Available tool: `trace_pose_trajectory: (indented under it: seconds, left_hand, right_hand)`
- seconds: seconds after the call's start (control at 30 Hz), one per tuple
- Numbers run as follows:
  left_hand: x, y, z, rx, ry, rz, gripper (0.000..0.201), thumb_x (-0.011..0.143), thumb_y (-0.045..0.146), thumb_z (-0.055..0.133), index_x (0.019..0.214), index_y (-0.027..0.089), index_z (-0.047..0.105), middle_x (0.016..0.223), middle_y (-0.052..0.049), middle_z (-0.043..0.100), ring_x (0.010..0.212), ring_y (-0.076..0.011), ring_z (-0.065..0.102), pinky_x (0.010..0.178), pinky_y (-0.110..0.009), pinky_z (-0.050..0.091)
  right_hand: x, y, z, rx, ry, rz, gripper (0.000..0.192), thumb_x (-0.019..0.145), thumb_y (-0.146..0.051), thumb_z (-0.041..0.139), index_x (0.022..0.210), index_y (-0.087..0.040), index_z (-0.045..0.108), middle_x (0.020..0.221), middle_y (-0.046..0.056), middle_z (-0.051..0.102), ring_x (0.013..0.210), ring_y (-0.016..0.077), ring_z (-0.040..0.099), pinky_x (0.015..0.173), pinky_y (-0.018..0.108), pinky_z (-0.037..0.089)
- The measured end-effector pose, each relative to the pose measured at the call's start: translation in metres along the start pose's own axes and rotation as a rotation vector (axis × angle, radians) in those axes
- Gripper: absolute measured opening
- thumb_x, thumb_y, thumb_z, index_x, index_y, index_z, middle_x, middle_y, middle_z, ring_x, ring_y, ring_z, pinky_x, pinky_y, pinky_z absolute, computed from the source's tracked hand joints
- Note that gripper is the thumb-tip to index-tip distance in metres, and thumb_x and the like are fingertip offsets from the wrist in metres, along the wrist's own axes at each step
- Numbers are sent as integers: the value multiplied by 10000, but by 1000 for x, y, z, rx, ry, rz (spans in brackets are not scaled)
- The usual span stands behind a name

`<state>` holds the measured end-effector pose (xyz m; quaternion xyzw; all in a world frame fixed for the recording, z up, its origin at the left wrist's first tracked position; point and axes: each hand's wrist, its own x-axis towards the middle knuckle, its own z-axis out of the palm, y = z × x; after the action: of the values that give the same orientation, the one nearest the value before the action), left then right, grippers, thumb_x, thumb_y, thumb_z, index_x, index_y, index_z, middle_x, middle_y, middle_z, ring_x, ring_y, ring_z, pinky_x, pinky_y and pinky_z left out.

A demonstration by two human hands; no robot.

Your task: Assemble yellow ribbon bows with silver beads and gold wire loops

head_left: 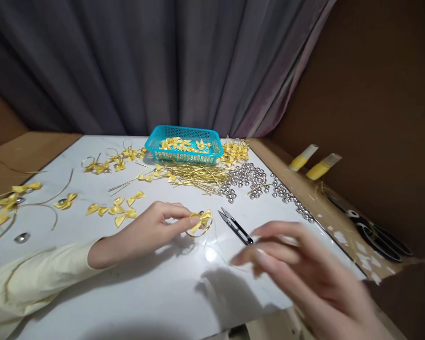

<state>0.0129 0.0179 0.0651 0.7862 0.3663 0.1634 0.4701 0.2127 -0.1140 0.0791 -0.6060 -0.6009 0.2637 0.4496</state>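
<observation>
over the middle of the white counter (145, 288), the left hand (152, 231) pinches a yellow ribbon bow (206, 217) with a gold cord loop (208, 231) between thumb and fingers, while the right hand (304, 264), blurred at the near right, has its fingers loosely bent — whether it grips anything, i cannot tell. between the hands, slightly farther off, lie thread snips (238, 230), tips pointing far left. at the far side stands a turquoise plastic basket (184, 157) holding more yellow bows (175, 143), with gold cords (198, 175) heaped just in front — silver beads (248, 174) spread to their right.
</observation>
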Motion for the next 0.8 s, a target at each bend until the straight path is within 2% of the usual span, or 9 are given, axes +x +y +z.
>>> trace_pose_trajectory:
  seconds: [0.07,0.1,0.27,0.43,0.6,0.8]
  left_hand:
    - [-1,1,1,-28,16,-12,335,862,420,505,672,171,624,771,-2,631,765,-149,549,681,-227,396]
    - [-1,1,2,-41,18,-17,333,861,420,508,672,172,626,771,-1,630,761,-148,546,682,-228,394]
    - [-4,2,2,-106,9,-43,354,856,431,509,639,171,613,710,10,586,698,-134,502,644,-228,375]
    - [-4,1,2,-133,12,-50,338,847,420,514,644,170,615,719,7,591,708,-138,502,655,-232,377]
    - [-3,3,2,-135,30,-55,326,832,403,524,625,171,620,710,10,600,702,-132,510,655,-224,374]
    - [-4,3,3,-117,46,-66,333,835,406,522,614,169,600,697,19,592,686,-120,496,634,-206,377]
  right_hand:
    - [6,0,15,73,-190,38,163,921,-322,489,883,-213,604,809,20,679,711,130,623,540,174,475]
    - [10,2,22,100,-215,37,169,926,-310,478,861,-208,597,796,13,676,680,116,608,512,162,454]
    - [19,16,42,129,-155,5,173,930,-272,459,844,-196,589,765,-5,672,608,85,549,492,147,403]
    - [18,17,44,103,-213,-32,224,941,-264,430,830,-184,606,706,-19,642,501,63,456,494,180,348]
    - [17,17,48,107,-240,19,297,942,-296,412,741,-168,588,640,-10,602,536,77,489,487,196,318]
    - [17,18,50,105,-274,78,327,937,-316,405,687,-166,553,554,-33,504,455,66,416,449,197,286]
